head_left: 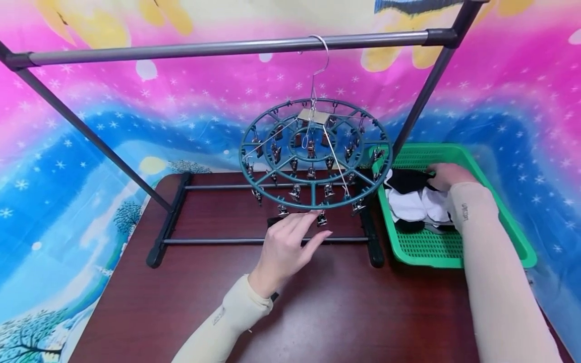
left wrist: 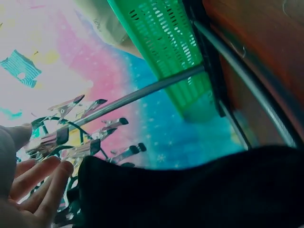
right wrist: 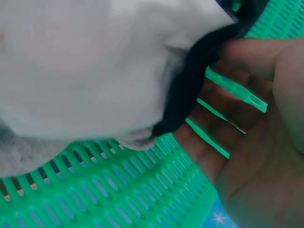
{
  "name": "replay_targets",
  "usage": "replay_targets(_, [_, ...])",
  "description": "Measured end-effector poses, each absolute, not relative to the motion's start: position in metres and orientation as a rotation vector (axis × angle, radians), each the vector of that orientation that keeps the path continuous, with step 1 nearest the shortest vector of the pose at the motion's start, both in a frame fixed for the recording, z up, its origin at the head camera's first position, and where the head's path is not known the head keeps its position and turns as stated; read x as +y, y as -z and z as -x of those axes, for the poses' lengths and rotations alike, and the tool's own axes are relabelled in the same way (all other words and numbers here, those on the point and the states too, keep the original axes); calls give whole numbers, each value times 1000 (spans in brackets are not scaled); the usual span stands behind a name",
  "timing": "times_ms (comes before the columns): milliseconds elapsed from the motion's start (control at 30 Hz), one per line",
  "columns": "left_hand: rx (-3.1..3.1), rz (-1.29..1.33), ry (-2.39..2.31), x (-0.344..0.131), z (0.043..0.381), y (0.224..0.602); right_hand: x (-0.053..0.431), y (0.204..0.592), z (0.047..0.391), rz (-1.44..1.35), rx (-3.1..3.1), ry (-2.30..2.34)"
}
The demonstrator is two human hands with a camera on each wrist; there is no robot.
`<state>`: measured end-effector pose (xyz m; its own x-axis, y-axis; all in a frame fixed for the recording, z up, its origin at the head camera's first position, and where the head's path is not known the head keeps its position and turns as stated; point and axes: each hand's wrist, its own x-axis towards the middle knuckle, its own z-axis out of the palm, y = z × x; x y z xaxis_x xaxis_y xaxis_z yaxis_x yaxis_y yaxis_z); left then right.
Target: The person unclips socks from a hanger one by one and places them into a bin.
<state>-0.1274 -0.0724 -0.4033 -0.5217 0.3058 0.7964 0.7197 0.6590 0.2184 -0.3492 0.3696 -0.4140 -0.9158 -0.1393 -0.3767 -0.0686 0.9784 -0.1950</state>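
A round green clip hanger (head_left: 313,205) with several metal clips hangs by its hook from a grey bar. At its near rim my left hand (head_left: 287,244) touches the edge with extended fingers, the thumb apart, beside a clip (head_left: 322,219). Dark cloth (left wrist: 190,190) hangs close by and fills the lower left wrist view; the hand mostly covers it in the head view. Inside the green basket (head_left: 428,261), my right hand (head_left: 450,176) pinches a black sock (head_left: 408,180) between thumb and fingers. White socks (head_left: 407,204) lie beside it in the basket.
The rack's top bar (head_left: 181,50) spans above the hanger, and its lower bars (head_left: 218,241) run low over the dark red table (head_left: 363,312). A colourful printed cloth (head_left: 204,96) covers the wall behind. The basket stands right of the rack's foot (head_left: 375,252).
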Motion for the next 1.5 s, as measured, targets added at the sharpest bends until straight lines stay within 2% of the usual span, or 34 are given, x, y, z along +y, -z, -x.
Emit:
replay_targets(333, [-1594, 809, 619, -105, 145, 380, 372, 378, 335, 196, 2713, 421])
replay_targets(667, [-1972, 602, 710, -149, 167, 370, 343, 335, 303, 296, 2724, 696])
replay_targets(933, [-2045, 538, 710, -159, 172, 371, 303, 316, 271, 477, 2732, 752])
replay_targets(1400, [-1932, 645, 540, -151, 164, 370, 253, 339, 206, 821, 2651, 857])
replay_targets(1500, [-1895, 676, 528, -149, 163, 370, 242, 348, 194, 823, 2618, 860])
